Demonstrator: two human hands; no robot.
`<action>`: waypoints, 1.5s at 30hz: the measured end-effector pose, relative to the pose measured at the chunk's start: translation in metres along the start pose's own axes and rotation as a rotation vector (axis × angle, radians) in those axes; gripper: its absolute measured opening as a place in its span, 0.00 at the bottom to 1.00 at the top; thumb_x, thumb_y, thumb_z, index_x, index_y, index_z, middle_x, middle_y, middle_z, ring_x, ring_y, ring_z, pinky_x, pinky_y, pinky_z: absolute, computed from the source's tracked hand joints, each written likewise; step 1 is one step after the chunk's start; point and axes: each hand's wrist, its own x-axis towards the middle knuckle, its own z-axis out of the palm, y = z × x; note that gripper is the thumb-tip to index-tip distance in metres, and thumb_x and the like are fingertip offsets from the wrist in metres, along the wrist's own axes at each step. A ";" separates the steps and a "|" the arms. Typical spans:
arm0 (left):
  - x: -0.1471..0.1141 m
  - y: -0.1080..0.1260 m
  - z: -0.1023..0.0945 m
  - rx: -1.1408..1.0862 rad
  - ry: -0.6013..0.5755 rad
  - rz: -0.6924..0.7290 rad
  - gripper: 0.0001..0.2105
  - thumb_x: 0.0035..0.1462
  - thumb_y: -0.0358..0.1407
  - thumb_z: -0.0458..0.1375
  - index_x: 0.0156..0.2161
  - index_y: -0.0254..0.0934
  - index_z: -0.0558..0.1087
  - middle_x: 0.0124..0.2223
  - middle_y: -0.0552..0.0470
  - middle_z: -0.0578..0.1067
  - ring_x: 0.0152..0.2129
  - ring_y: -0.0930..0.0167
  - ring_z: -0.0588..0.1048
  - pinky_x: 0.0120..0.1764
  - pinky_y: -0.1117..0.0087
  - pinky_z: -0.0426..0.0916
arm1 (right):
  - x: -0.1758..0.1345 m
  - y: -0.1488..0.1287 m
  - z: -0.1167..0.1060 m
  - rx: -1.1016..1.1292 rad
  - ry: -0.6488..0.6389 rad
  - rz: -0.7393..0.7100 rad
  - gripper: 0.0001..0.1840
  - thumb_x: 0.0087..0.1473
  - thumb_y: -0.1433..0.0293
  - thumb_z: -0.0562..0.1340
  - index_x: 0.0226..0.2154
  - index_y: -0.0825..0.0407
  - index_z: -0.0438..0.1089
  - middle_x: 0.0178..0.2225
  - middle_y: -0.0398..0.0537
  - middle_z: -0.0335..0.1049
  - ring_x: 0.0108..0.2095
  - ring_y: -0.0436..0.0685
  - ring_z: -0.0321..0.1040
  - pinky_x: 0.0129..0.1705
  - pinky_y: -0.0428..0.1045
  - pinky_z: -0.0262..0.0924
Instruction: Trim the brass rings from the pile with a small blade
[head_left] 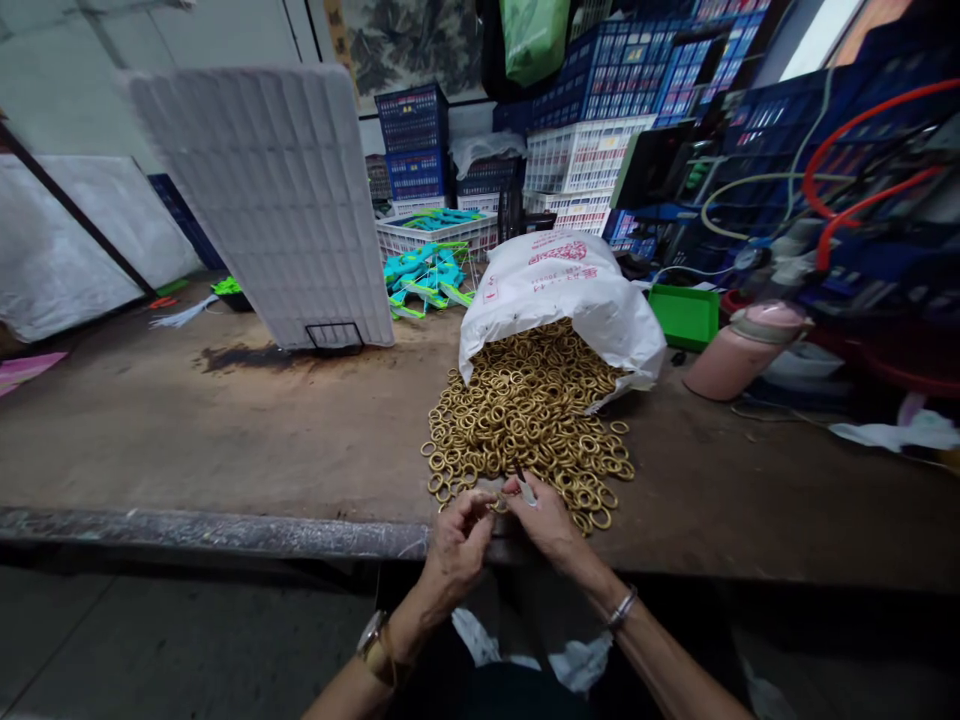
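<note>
Both hands work at the near edge of the counter [225, 440], directly in front of the pile of brass rings [525, 420] that spills from the mouth of the white sack [562, 290]. The left hand [459, 545] is curled, with its fingertips pinched on a small item that appears to be a single ring; the item itself is too small to identify with certainty. The right hand [547, 520] is clenched around a thin dark-handled tool [523, 487], its tip directed toward the left fingertips. The two hands meet just beside the nearest rings of the pile. For good results, it seems advisable to hold the pinched piece steady between thumb and forefinger, keep the tool tip close to the grip point, and draw pieces only from the near margin of the pile. A white ribbed tray [277, 200] leans upright farther back on the counter, well apart from the hands.
</note>
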 end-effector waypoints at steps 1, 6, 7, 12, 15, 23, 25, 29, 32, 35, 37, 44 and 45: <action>0.001 -0.003 0.000 0.067 -0.015 0.084 0.09 0.49 0.30 0.55 0.37 0.36 0.73 0.34 0.49 0.74 0.32 0.69 0.70 0.37 0.69 0.64 | -0.003 -0.002 -0.001 0.086 -0.017 0.054 0.06 0.40 0.68 0.54 0.25 0.52 0.62 0.17 0.35 0.56 0.17 0.46 0.52 0.20 0.42 0.47; 0.004 -0.013 0.000 0.245 -0.087 0.272 0.12 0.52 0.28 0.51 0.41 0.37 0.72 0.37 0.46 0.74 0.35 0.67 0.71 0.40 0.67 0.63 | -0.015 -0.015 -0.005 0.419 -0.174 0.318 0.10 0.39 0.67 0.55 0.29 0.51 0.60 0.15 0.32 0.55 0.10 0.41 0.38 0.13 0.40 0.34; 0.005 -0.013 0.000 0.253 -0.087 0.273 0.12 0.52 0.29 0.51 0.40 0.37 0.73 0.36 0.46 0.74 0.34 0.68 0.71 0.39 0.68 0.63 | -0.016 -0.017 -0.005 0.454 -0.189 0.337 0.10 0.39 0.67 0.55 0.29 0.51 0.60 0.15 0.31 0.55 0.10 0.41 0.37 0.13 0.40 0.33; 0.007 -0.003 0.003 0.194 -0.117 0.205 0.08 0.52 0.30 0.51 0.32 0.35 0.73 0.30 0.49 0.73 0.29 0.70 0.70 0.35 0.70 0.63 | -0.015 -0.015 -0.002 0.428 -0.124 0.286 0.08 0.41 0.64 0.55 0.25 0.52 0.61 0.14 0.33 0.55 0.10 0.41 0.39 0.12 0.41 0.34; 0.007 0.001 0.006 0.093 -0.125 0.124 0.07 0.51 0.30 0.52 0.29 0.34 0.72 0.28 0.51 0.71 0.27 0.72 0.68 0.33 0.72 0.62 | -0.011 -0.008 0.000 0.335 -0.073 0.216 0.11 0.41 0.61 0.57 0.20 0.52 0.61 0.12 0.34 0.53 0.12 0.42 0.43 0.14 0.42 0.39; 0.002 0.005 0.008 -0.231 -0.184 -0.226 0.14 0.48 0.44 0.56 0.23 0.34 0.64 0.18 0.59 0.61 0.13 0.80 0.54 0.17 0.77 0.48 | -0.007 -0.001 0.004 0.147 -0.044 0.073 0.12 0.41 0.61 0.57 0.18 0.53 0.63 0.15 0.37 0.55 0.18 0.45 0.49 0.20 0.42 0.47; 0.001 0.008 0.007 -0.289 -0.195 -0.271 0.15 0.48 0.46 0.56 0.25 0.34 0.64 0.19 0.59 0.62 0.12 0.81 0.53 0.17 0.77 0.45 | -0.007 0.001 0.004 0.128 -0.052 0.054 0.13 0.44 0.60 0.55 0.18 0.52 0.61 0.14 0.36 0.53 0.17 0.45 0.48 0.20 0.42 0.46; 0.001 0.012 0.007 -0.389 -0.138 -0.333 0.16 0.45 0.47 0.58 0.25 0.35 0.63 0.19 0.60 0.63 0.11 0.82 0.53 0.16 0.78 0.45 | -0.008 0.005 0.001 -0.028 0.000 -0.016 0.16 0.49 0.61 0.50 0.17 0.52 0.60 0.15 0.38 0.57 0.17 0.47 0.52 0.22 0.43 0.48; 0.000 0.013 0.007 -0.403 -0.096 -0.338 0.17 0.45 0.48 0.58 0.25 0.35 0.62 0.19 0.60 0.63 0.10 0.83 0.53 0.15 0.78 0.44 | -0.015 0.006 -0.001 -0.282 0.020 -0.171 0.14 0.51 0.64 0.48 0.20 0.51 0.61 0.17 0.41 0.60 0.20 0.49 0.56 0.24 0.44 0.49; 0.000 0.011 0.006 -0.410 -0.082 -0.319 0.17 0.43 0.48 0.59 0.26 0.35 0.62 0.20 0.60 0.65 0.11 0.83 0.55 0.16 0.78 0.47 | -0.024 0.004 -0.001 -0.489 -0.051 -0.321 0.10 0.50 0.71 0.48 0.24 0.50 0.62 0.20 0.43 0.64 0.22 0.50 0.59 0.26 0.44 0.49; 0.000 0.010 0.005 -0.405 -0.080 -0.311 0.17 0.43 0.47 0.59 0.27 0.36 0.61 0.18 0.61 0.62 0.11 0.82 0.55 0.16 0.78 0.48 | -0.027 0.002 0.001 -0.576 -0.072 -0.357 0.10 0.47 0.75 0.48 0.26 0.50 0.63 0.22 0.43 0.66 0.23 0.51 0.62 0.26 0.44 0.48; -0.002 0.009 0.004 -0.260 -0.070 -0.240 0.16 0.47 0.48 0.55 0.25 0.37 0.60 0.15 0.63 0.58 0.11 0.81 0.54 0.17 0.77 0.48 | -0.027 0.000 0.005 -0.703 -0.066 -0.353 0.17 0.42 0.80 0.49 0.34 0.49 0.65 0.24 0.43 0.68 0.25 0.52 0.64 0.25 0.44 0.46; -0.002 0.008 0.004 -0.242 -0.070 -0.221 0.16 0.47 0.48 0.55 0.25 0.37 0.60 0.15 0.63 0.58 0.11 0.81 0.54 0.17 0.77 0.48 | -0.027 0.000 0.005 -0.712 -0.075 -0.329 0.18 0.42 0.80 0.49 0.35 0.49 0.65 0.24 0.43 0.69 0.25 0.52 0.65 0.25 0.44 0.46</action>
